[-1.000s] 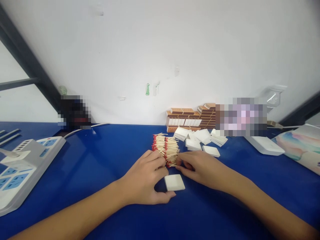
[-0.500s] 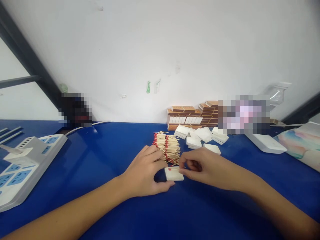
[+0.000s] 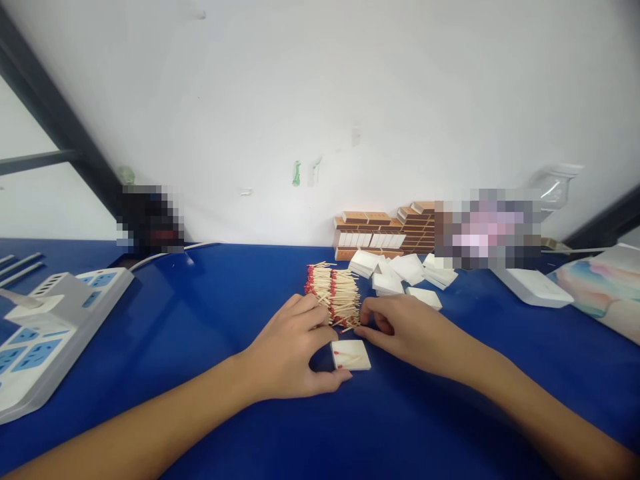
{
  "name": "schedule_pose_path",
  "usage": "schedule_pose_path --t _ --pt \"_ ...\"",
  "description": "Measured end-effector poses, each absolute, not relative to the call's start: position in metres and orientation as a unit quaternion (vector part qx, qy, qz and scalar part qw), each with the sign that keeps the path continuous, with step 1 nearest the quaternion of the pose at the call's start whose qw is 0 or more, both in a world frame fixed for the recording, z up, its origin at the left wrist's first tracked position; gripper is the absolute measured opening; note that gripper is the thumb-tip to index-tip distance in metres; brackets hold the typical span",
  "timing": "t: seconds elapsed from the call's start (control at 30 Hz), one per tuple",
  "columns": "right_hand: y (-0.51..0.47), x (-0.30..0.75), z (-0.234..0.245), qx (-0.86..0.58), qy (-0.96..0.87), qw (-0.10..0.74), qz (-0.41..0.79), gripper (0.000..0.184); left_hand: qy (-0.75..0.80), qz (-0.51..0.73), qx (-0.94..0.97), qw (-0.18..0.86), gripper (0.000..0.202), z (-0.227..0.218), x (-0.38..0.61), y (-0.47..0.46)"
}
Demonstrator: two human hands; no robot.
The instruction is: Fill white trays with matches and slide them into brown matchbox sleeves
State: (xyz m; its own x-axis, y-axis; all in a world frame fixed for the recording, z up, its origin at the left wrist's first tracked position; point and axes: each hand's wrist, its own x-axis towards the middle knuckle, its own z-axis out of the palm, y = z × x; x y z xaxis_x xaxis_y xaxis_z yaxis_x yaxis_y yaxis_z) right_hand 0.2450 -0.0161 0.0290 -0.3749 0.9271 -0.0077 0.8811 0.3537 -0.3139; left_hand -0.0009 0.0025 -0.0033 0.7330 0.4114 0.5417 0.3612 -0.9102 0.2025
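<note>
A small white matchbox tray (image 3: pixel 358 363) lies on the blue table, with a couple of red-tipped matches (image 3: pixel 354 357) in it. My left hand (image 3: pixel 295 350) curves around the tray's left side, thumb at the near edge and index finger at the far left corner, steadying it. Just beyond is a heap of loose matches (image 3: pixel 343 300) in two rough columns, red heads to the left. At the heap's near right edge my right hand (image 3: pixel 395 323) has thumb and index finger nearly together; anything between the tips is too small to make out.
Several empty white trays (image 3: pixel 407 269) lie scattered behind the heap. Brown matchbox sleeves (image 3: pixel 420 230) are stacked against the wall. A white power strip (image 3: pixel 75 347) sits at the left. To the right are a white box (image 3: pixel 537 288) and a colourful packet (image 3: pixel 600 283).
My right hand has moved from over the tray to the match heap's near edge, uncovering matches in the tray. The tray sits slightly nearer to me; my left hand stays around it.
</note>
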Motion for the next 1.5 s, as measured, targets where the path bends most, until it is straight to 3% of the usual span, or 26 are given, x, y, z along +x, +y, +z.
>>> schedule_pose_path --t 0.53,1.0,1.23,1.5 --pt "-0.012 0.255 0.033 -0.543 -0.83 0.075 0.107 0.01 0.221 0.314 0.923 0.037 0.033 -0.005 -0.001 0.005" --pt "-0.009 0.263 0.032 -0.553 -0.823 0.097 0.087 0.012 0.222 0.316 0.921 0.038 0.033 -0.006 -0.002 0.006" --pt "-0.019 0.254 0.042 -0.511 -0.822 0.162 0.191 0.013 0.223 0.315 0.922 0.036 0.032 -0.006 -0.003 0.005" --pt "-0.03 0.24 0.042 -0.478 -0.833 0.129 0.249 0.012 0.221 0.311 0.924 0.041 0.03 -0.004 -0.003 0.004"
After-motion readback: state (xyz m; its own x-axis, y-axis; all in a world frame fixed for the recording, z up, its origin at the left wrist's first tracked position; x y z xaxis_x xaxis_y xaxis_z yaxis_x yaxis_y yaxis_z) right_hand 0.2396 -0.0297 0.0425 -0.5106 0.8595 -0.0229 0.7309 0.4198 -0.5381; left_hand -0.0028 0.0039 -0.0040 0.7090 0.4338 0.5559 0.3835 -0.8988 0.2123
